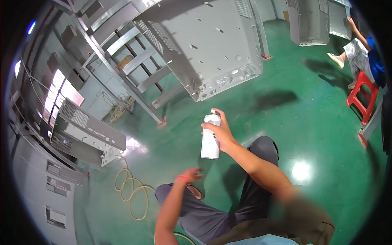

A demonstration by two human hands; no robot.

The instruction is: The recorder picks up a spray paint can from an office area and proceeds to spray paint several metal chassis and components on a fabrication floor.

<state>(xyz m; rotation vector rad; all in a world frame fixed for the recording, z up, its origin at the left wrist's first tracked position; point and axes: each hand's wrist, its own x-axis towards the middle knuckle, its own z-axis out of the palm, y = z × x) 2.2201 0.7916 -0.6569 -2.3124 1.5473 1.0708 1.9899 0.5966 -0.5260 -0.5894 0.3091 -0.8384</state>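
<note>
A white spray can (210, 145) with a white nozzle is upright in my right hand (224, 135). My index finger reaches up to the nozzle while the thumb and other fingers wrap the can's body. Lower and to the left, my left hand (193, 174) hangs over my knee, holding nothing, its fingers loosely apart; a red band circles that wrist. Beyond the can, a large grey sheet-metal cabinet shell (212, 51) with slots and perforated vents hangs or rests above the floor, apart from both hands.
A metal frame (126, 81) stands at the far left. Another grey metal casing (87, 132) is at the left, near a coiled yellowish hose (141, 196) on the green floor (261, 118). At the right, a person in blue (375, 61) sits on a red stool (364, 98) beside further metal casings (308, 24).
</note>
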